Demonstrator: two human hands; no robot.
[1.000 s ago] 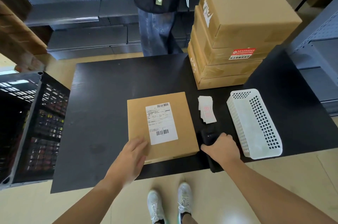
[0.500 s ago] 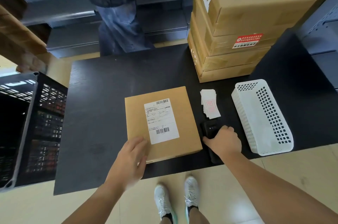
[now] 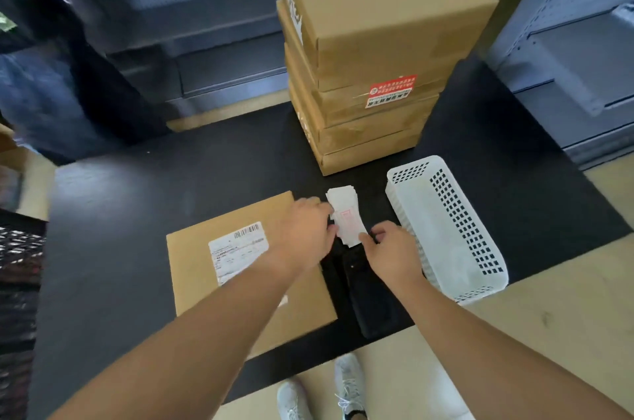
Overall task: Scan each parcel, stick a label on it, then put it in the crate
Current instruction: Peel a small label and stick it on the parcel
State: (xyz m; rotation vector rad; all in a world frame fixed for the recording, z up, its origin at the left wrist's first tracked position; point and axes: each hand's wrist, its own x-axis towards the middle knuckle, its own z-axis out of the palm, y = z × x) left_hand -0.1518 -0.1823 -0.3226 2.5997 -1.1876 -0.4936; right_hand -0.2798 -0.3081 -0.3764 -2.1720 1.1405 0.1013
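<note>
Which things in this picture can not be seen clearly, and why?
Head view:
- White shipping label on the flat brown cardboard parcel: print blurred, partly under the left forearm.
- Black plastic crate: cut off by left edge, inside unseen.
- Black handheld scanner: front end hidden by the right hand.
- Small white paper labels: blur hides whether the left hand or the right pinches them.

Bright, even light fills the scene, leaving a pale sheen on the black table (image 3: 103, 248) and only soft shadows. Motion blur smears the print on the parcel (image 3: 192, 285) sticker (image 3: 236, 248), the left hand (image 3: 302, 234), the right hand (image 3: 391, 255) and the label slips (image 3: 343, 213) between them. Shelving (image 3: 566, 59) at the right edge leans with wide-angle bending.
</note>
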